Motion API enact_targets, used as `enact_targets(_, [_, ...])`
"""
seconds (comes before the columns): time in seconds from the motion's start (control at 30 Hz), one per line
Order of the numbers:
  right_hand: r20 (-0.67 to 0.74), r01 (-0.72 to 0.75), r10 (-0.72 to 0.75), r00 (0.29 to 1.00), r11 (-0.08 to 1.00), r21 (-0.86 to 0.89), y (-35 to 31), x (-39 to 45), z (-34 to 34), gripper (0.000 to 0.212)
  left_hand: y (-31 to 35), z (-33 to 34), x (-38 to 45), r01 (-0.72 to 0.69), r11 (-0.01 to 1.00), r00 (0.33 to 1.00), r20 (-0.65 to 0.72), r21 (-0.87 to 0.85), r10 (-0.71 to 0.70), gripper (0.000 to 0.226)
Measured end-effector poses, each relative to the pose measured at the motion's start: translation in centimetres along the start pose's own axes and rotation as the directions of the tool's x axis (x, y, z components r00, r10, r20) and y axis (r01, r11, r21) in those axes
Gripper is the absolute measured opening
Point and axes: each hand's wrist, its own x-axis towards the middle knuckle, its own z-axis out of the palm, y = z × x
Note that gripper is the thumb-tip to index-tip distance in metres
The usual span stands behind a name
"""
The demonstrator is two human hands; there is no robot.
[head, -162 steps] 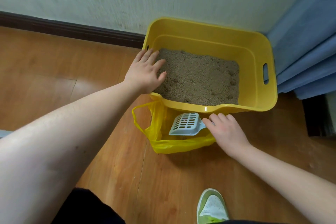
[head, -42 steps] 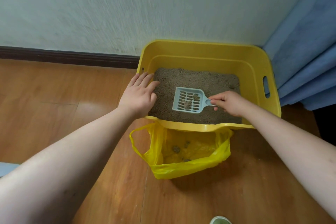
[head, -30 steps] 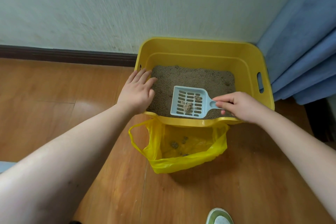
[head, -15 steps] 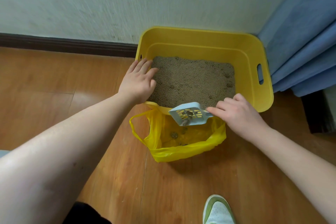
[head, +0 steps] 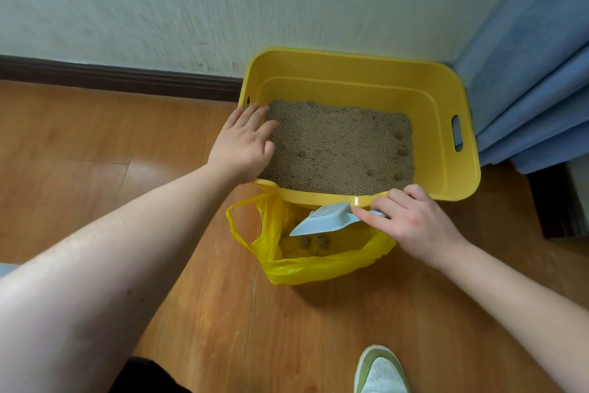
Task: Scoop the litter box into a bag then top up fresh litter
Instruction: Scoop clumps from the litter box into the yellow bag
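Note:
A yellow litter box [head: 446, 99] holding brown litter [head: 338, 144] stands on the floor against the wall. In front of it sits an open yellow plastic bag [head: 306, 268] with a few dark clumps [head: 314, 241] inside. My right hand [head: 411, 220] pinches the handle of a pale blue slotted scoop [head: 322, 220], which is tipped on its side over the bag's mouth. My left hand [head: 243, 144] rests with straight fingers on the box's left rim and the litter beside it.
Wooden floor [head: 95, 144] spreads to the left and toward me. A dark skirting board [head: 111, 78] runs under the pale wall. Blue curtain folds [head: 535, 89] hang right of the box. A green and white shoe [head: 379, 372] is at the bottom edge.
The right hand carried the scoop with clumps out of the box, lowered it over the bag and tipped it; the clumps now lie in the bag. The left hand stayed on the rim.

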Motion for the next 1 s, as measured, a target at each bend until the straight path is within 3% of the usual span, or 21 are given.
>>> enact_targets(0.37, [-0.032, -0.034, 0.037, 0.999, 0.994, 0.102, 0.6, 0.7, -0.1, 0.036, 0.1, -0.1, 0.0, 0.003, 1.000, 1.000, 0.012, 0.003, -0.003, 0.064])
enact_targets(0.53, [0.118, -0.293, 0.268, 0.956, 0.878, 0.378, 2.3, 1.1, 0.2, 0.032, 0.1, 0.0, -0.1, 0.002, 1.000, 1.000, -0.004, 0.001, -0.002, 0.064])
enact_targets(0.6, [0.252, -0.449, 0.372, 0.893, 0.743, 0.496, 2.9, 1.6, -0.4, 0.026, 0.1, 0.0, -0.1, 0.002, 1.000, 1.000, 0.000, 0.005, -0.002, 0.064])
enact_targets(0.7, [0.507, -0.680, 0.479, 0.717, 0.317, 0.662, 3.8, 2.6, -1.5, 0.021, 0.1, -0.1, 0.0, 0.005, 1.000, 1.000, 0.011, 0.008, -0.005, 0.063])
enact_targets(0.73, [0.556, -0.709, 0.479, 0.679, 0.231, 0.667, 4.3, 2.8, -1.6, 0.019, 0.1, -0.1, 0.0, 0.006, 1.000, 1.000, 0.013, 0.010, -0.006, 0.062])
enact_targets(0.8, [0.605, -0.754, 0.486, 0.630, 0.198, 0.626, 5.4, 3.1, -1.2, 0.017, 0.0, 0.0, 0.1, 0.007, 1.000, 1.000, 0.015, 0.012, -0.007, 0.061])
enact_targets(1.0, [0.724, -0.892, 0.522, 0.452, 0.263, 0.368, 9.1, 3.8, 1.7, 0.021, 0.0, 0.0, 0.0, 0.001, 1.000, 1.000, 0.017, 0.012, -0.001, 0.062])
